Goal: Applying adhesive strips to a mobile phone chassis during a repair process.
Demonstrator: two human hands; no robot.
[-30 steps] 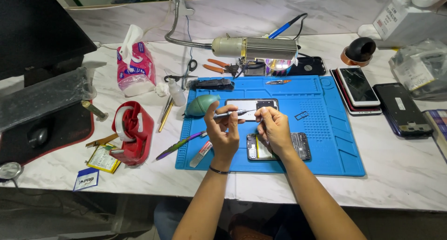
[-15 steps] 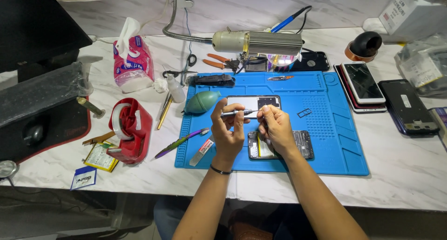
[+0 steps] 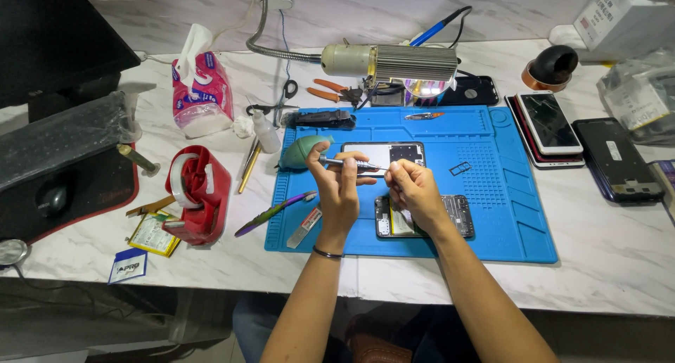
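Observation:
My left hand (image 3: 336, 186) grips a slim metal screwdriver (image 3: 351, 164) held level above the blue work mat (image 3: 492, 222). The fingers of my right hand (image 3: 411, 190) pinch at the screwdriver's tip; whether they hold a small part is too small to see. Under my right hand lies an opened phone (image 3: 453, 215) with its insides showing. Behind the hands a phone back panel (image 3: 394, 153) lies flat on the mat.
On the mat's left are a teal air blower (image 3: 299, 150), a purple-green tool (image 3: 274, 214) and a small card tray (image 3: 460, 169). A red tape dispenser (image 3: 200, 194), tissue pack (image 3: 200, 96), lamp (image 3: 401, 62) and several phones (image 3: 555, 127) surround it.
The view has shifted slightly; my hands stay together over the mat with the screwdriver between them, barely moved.

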